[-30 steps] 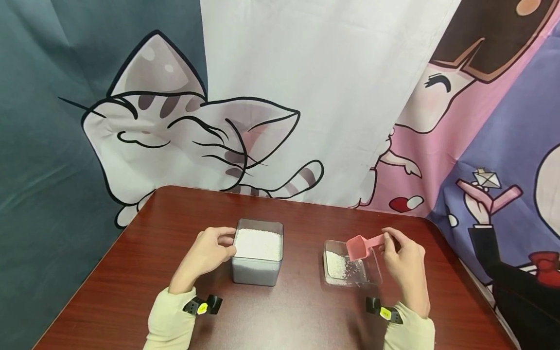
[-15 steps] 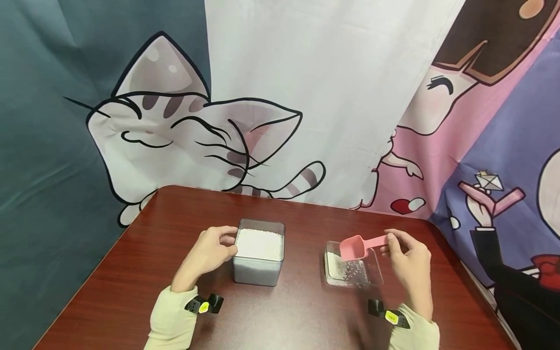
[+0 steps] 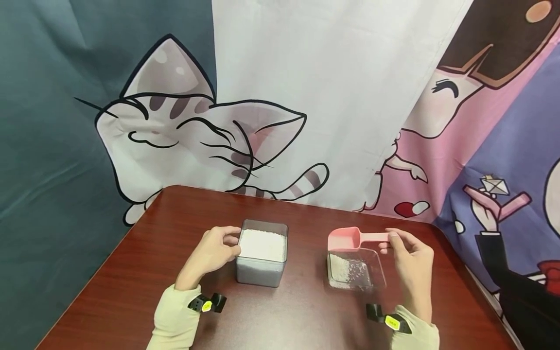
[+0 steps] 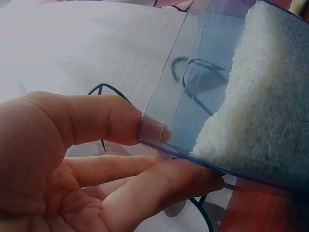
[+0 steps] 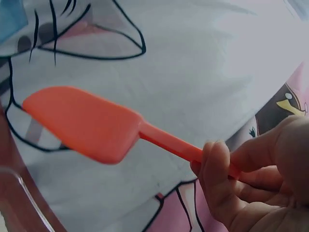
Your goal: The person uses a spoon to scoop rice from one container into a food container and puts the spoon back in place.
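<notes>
My left hand (image 3: 217, 249) holds the left side of a deep, clear square container (image 3: 261, 273) on the table, thumb and fingers at its wall near the rim. White rice (image 4: 260, 106) fills much of it, below the rim. My right hand (image 3: 412, 259) pinches the end of the handle of a pink scoop (image 3: 344, 239). The scoop is raised over the far left edge of a shallow clear tray (image 3: 378, 272), its bowl pointing left and no rice showing inside. Loose rice (image 3: 342, 270) lies in the tray, mostly on its left side.
Both containers stand on a dark red-brown wooden table (image 3: 197, 209), with a gap between them. Behind the table hangs a cloth backdrop (image 3: 332, 97) printed with a cartoon cat and other figures. Each wrist wears a black strap with a small camera.
The right hand has lifted the pink scoop and turned it level, its bowl moving left from above the tray's middle to its far left edge. The left hand stays at the deep container.
</notes>
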Motion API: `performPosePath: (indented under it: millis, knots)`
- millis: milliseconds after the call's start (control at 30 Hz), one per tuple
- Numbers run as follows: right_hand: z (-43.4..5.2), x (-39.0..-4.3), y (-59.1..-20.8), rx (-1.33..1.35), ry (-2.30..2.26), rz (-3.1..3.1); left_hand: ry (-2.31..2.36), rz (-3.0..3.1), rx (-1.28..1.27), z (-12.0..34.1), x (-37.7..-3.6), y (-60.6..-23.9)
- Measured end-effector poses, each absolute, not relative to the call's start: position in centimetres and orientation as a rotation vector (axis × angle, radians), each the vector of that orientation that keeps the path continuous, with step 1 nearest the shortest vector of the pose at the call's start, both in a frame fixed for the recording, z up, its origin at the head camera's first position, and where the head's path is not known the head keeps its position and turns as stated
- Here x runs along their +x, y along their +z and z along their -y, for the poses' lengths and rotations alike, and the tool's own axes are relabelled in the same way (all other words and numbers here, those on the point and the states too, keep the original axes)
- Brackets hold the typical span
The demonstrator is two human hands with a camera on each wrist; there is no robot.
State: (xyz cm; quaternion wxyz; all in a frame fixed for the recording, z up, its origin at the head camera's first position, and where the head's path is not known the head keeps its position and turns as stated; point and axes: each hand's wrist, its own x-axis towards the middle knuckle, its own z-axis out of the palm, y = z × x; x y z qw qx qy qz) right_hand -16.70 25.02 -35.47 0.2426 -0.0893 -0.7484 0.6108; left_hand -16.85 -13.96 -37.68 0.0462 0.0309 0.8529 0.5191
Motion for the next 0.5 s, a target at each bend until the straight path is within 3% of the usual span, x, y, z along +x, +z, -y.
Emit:
performPosePath:
  millis: [500]
  knots:
    - [-20.3,-15.6,-33.5,-0.095,1.925,1.847,1.610,-2.597,0.098,14.0,-16.8,-37.8]
